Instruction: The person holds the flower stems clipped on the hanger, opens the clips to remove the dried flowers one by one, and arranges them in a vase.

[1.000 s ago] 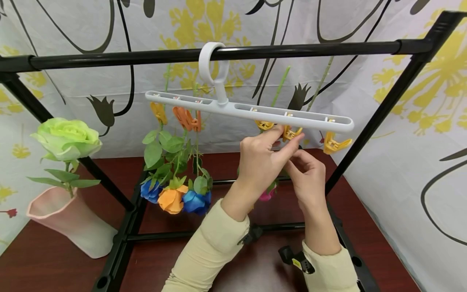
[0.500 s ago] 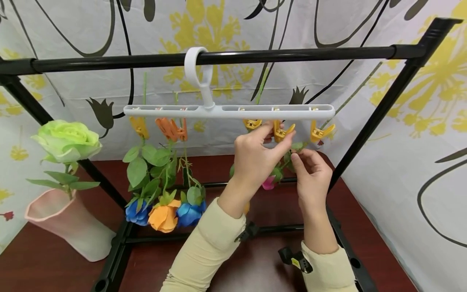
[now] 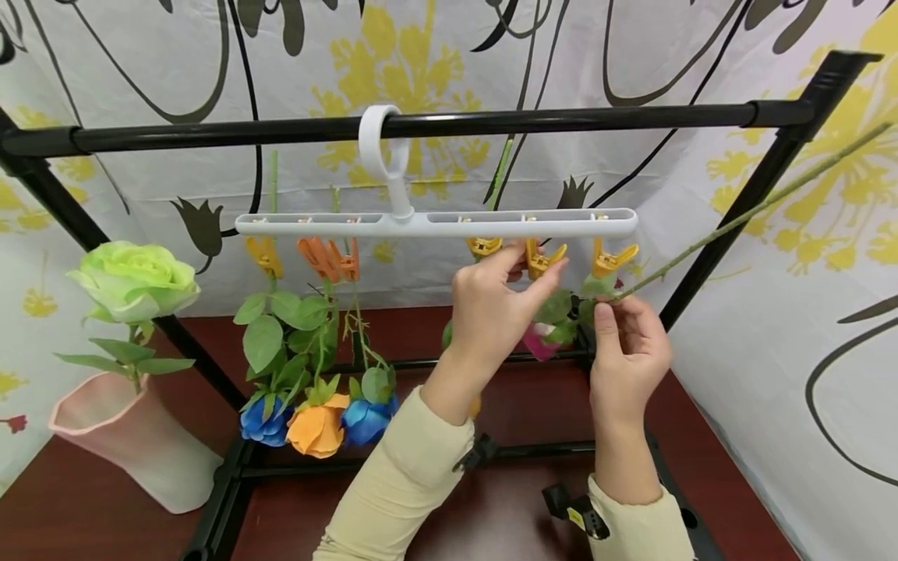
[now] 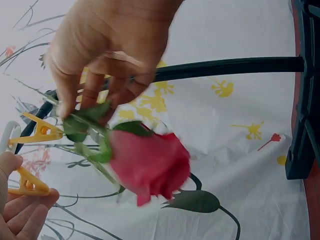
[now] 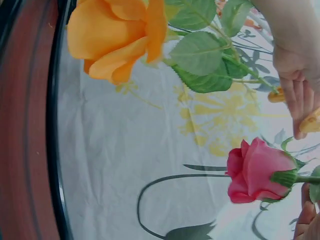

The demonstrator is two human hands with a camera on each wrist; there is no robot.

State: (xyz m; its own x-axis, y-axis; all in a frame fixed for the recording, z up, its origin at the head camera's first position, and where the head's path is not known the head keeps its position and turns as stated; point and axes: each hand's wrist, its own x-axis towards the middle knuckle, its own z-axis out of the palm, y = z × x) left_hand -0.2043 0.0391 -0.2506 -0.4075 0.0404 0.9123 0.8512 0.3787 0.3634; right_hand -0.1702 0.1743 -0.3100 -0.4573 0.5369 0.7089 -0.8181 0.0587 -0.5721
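Observation:
My left hand (image 3: 487, 308) pinches a yellow clip (image 3: 539, 263), the middle of three on the right half of the white hanger (image 3: 435, 226). Between thumb and fingers, my right hand (image 3: 630, 358) holds the stem (image 3: 744, 218) of a pink rose just behind its leaves. That stem slants up to the right, past the rack. The rose's bloom (image 4: 150, 165) shows whole in the left wrist view, apart from the clips; in the head view it is partly hidden behind my left hand. An orange rose (image 5: 115, 37) with green leaves hangs nearby in the right wrist view.
The hanger hooks over a black rack bar (image 3: 561, 121). Clips on its left half hold upside-down roses, blue (image 3: 265, 421) and orange (image 3: 319, 427). At left stands a pink-white vase (image 3: 140, 444) with a green rose (image 3: 136, 280). Another yellow clip (image 3: 612, 257) hangs far right.
My right hand has moved right with the rose, and its stem has swung lower toward the right. The hanger has shifted left and levelled out. My left hand stays at the clip.

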